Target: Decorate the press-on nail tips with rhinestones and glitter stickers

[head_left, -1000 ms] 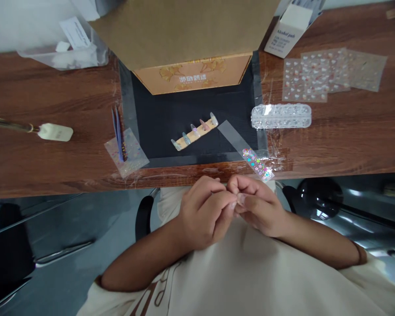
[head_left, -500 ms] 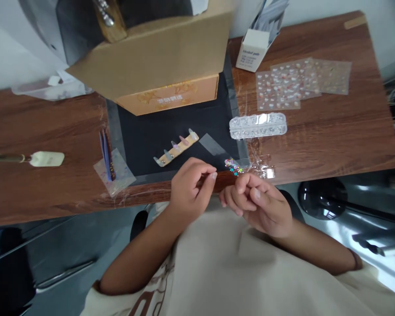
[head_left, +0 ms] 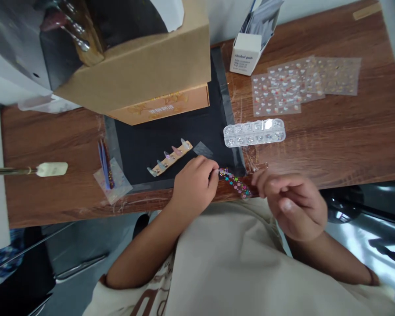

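My left hand (head_left: 195, 184) is closed in a pinch at the near edge of the black mat. Between its thumb and finger is one end of a narrow clear strip with small coloured flowers (head_left: 235, 182), which slants down to the right. To the right of the strip's free end, my right hand (head_left: 291, 202) is slightly blurred, its fingers bent and the thumb apart from them, with nothing visible in it. Beyond my left hand lie a display strip of several false nails (head_left: 171, 159) and a small clear film piece (head_left: 202, 149), partly hidden by the hand.
A clear case of gems (head_left: 254, 133) lies right of centre, with sticker sheets (head_left: 279, 90) and an alcohol pads box (head_left: 245, 55) beyond. A cardboard box (head_left: 145, 66) fills the back. Tweezers (head_left: 103, 164) lie on a clear packet (head_left: 118, 186); a brush (head_left: 51, 169) is farther left.
My right hand has moved right, away from my left hand, and its fingers have loosened. More of the flowered strip shows between the hands. The camera view has shifted slightly.
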A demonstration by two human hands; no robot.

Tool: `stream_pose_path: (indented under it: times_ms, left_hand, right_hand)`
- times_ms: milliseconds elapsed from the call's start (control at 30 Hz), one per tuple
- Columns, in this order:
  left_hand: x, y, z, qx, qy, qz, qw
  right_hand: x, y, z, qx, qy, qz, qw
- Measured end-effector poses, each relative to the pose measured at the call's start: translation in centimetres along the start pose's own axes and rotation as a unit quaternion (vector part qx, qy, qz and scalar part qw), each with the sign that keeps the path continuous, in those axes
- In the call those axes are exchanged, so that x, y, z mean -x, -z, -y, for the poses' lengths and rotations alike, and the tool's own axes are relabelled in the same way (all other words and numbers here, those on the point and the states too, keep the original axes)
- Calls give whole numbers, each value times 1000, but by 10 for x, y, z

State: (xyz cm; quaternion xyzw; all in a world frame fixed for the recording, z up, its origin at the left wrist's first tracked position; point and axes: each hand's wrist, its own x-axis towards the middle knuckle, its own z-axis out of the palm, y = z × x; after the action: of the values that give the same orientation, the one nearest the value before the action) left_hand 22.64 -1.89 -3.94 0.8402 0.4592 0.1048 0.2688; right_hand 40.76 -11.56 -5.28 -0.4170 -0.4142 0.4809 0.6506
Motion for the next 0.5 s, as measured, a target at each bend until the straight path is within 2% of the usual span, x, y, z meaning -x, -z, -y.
stream_pose_path:
  times_ms: [100,267,367,500]
  left_hand:
    - [-3,1,-1,-31,3,14,999]
    - [-5,1,0,-36,1,14,999]
    - [-6,2,-1,-39,13,25,999]
    - [-7,4,-2,-32,29,31,999]
  right_hand:
    - [-7,17,-10,88,60,-47,993]
    - [-14,26,-23,120,54,-97,987]
    - [-15,27,-25,137,52,-94,985]
    - [-15,29,-25,142,67,-56,986]
